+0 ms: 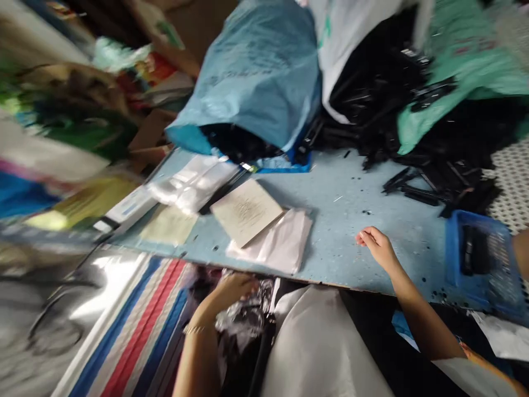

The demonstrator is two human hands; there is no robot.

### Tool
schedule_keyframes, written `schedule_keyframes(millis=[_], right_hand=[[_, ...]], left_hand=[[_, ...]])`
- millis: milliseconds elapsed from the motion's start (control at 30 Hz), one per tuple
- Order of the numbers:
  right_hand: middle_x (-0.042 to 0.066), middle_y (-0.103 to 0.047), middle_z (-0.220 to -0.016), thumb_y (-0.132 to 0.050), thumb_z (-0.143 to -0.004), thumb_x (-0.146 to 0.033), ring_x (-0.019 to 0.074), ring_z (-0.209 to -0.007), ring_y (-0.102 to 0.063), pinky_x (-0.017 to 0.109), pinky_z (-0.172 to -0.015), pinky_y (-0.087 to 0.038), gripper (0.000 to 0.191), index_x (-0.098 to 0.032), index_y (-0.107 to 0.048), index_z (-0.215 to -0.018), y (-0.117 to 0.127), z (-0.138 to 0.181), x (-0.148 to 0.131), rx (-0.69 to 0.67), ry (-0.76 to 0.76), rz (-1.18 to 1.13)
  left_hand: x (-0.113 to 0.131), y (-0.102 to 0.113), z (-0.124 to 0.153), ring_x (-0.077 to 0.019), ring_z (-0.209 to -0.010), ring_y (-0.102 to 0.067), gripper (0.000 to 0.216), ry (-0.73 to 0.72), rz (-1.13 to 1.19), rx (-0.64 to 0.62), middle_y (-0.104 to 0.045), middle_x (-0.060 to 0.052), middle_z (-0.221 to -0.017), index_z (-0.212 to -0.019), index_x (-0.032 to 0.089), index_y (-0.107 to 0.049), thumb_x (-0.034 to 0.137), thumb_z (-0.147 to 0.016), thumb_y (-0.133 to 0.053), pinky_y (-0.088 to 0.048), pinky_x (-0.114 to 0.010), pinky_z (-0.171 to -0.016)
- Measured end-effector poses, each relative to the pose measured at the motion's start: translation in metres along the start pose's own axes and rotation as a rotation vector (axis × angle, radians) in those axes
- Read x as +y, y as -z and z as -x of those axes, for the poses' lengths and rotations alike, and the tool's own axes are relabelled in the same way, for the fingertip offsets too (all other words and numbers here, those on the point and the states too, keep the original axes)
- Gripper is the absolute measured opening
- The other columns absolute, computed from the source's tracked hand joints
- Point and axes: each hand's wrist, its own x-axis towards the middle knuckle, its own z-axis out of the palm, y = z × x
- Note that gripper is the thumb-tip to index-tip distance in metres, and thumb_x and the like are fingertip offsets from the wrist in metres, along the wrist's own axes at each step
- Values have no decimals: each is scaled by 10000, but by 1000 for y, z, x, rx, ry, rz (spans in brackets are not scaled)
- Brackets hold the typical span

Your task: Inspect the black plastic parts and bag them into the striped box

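Note:
My left hand (235, 289), with a bracelet at the wrist, is low at the table's front edge by my lap. It touches crinkled clear plastic (243, 320); blur hides how its fingers are set. Over the right half of the blue table, my right hand (375, 246) is closed, thumb and fingers drawn together. Whatever they hold, if anything, is too small to make out. Between the hands, a square cardboard piece (248, 212) with dark scribbles rests partly on a stack of thin white sheets or bags (285, 242).
Black plastic parts (446, 176) spill from a green bag (467, 60) and a white bag (343, 33). A blue sack (260, 71) stands at the back. At right is a blue tray (454, 259); a person's arm (521, 253) shows beside it. Clear plastic packets (198, 179) lie left.

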Motion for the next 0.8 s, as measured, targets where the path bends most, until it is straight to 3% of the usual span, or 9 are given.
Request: schedule_keyframes(millis=[67,167,233,333,400,500,633,733,800], right_hand=[[109,-729,-1025,-544,-961,-423,259,-977,-696,416,-894,-558,248,-213,-666,-1013,38,-33,1,187,105,249],[206,-569,-1410,-551,-921,-224,337,-1350,-497,495,-1127,-401,355,-157,-636,-1259,103,-80,-3,454,54,690],[242,-495,-1489,-551,-885,-136,380,-1431,-385,566,-1175,-292,455,-121,-595,-1338,138,-102,-7,464,-156,835],[244,-619,-1331,-538,-895,-119,387,-1354,-458,586,-1141,-298,371,-113,-651,-1248,156,-113,-12,350,-305,811],[201,-698,-1172,-530,-943,-184,344,-1202,-583,508,-1057,-412,277,-138,-693,-1163,143,-105,-14,276,-272,744],[89,-740,-1034,-497,-1007,-328,239,-967,-683,361,-875,-525,285,-207,-693,-1175,98,-80,-19,134,-191,573],[75,-708,-1093,-464,-1022,-474,224,-986,-681,358,-856,-558,398,-233,-667,-1265,35,-47,-27,-44,3,-143],[85,-648,-1150,-605,-940,-544,261,-1132,-609,394,-939,-535,363,-270,-736,-1138,19,-37,-34,42,78,-193],[77,-639,-1121,-637,-920,-534,255,-1138,-590,391,-956,-519,332,-278,-738,-1107,22,-33,-38,105,94,-130]], left_hand=[[28,1,0,-214,-568,-622,301,-36,-45,-302,-676,-30,-606,-656,252,-731,517,-798,-726,-510,-328,-549],[76,-11,-13,-249,-722,-670,309,-83,-30,-598,-740,-54,-765,-1001,314,-778,555,-868,-640,-535,-359,-669],[107,-31,-28,-266,-814,-684,358,-153,-27,-640,-755,-47,-857,-1135,338,-746,558,-869,-650,-544,-371,-738],[143,-71,-59,-286,-958,-697,352,-266,-62,-572,-768,-48,-1002,-1138,306,-739,536,-891,-640,-547,-397,-866],[159,-101,-81,-298,-1045,-696,387,-316,-19,-530,-764,-79,-1082,-1156,258,-728,528,-895,-636,-544,-434,-945],[179,-143,-108,-315,-1219,-640,579,-393,176,-498,-698,-143,-1271,-1327,209,-636,544,-858,-693,-509,-492,-1053],[200,-180,-119,-331,-1361,-540,836,-406,611,-610,-547,-152,-1491,-1489,237,-463,616,-804,-755,-447,-513,-1136],[208,-189,-112,-314,-1164,-661,770,-271,710,-695,-679,-147,-1279,-1408,198,-522,652,-818,-722,-531,-487,-1010],[209,-189,-106,-285,-981,-702,701,-229,614,-642,-721,-129,-1114,-1337,172,-555,636,-834,-707,-564,-462,-901]])
